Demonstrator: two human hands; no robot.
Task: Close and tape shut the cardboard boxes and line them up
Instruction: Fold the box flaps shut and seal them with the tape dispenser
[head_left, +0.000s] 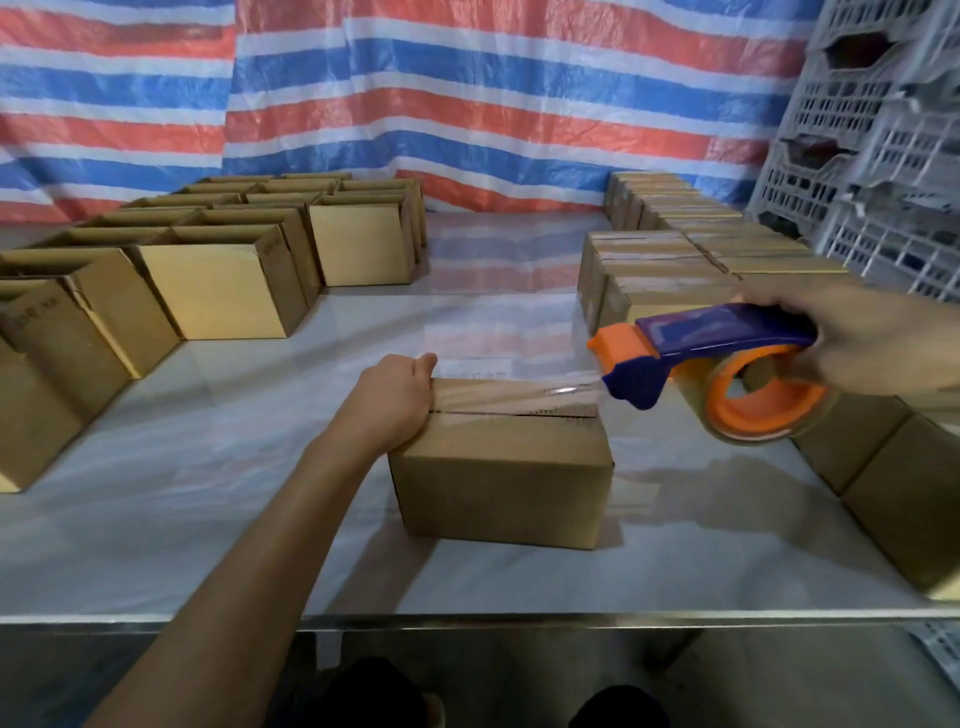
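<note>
Closed cardboard box sitting on the white table, near the middle of its front edge. Its top flaps are lying folded shut, with the seam between them running left to right. The left hand is gripping the box's left end, fingers curled over the top edge. The right hand is holding a blue and orange tape dispenser in a closed grip just above and to the right of the box. A strip of clear tape is stretching from the box top to the dispenser's mouth.

Open boxes are standing in rows towards the table's far left corner and left edge, flaps raised. Their contents cannot be seen. Taped boxes are lining the far right corner, and more boxes are sitting along the right edge.

Behind the table, a striped tarpaulin is hanging, and grey plastic crates are standing stacked at the right.
</note>
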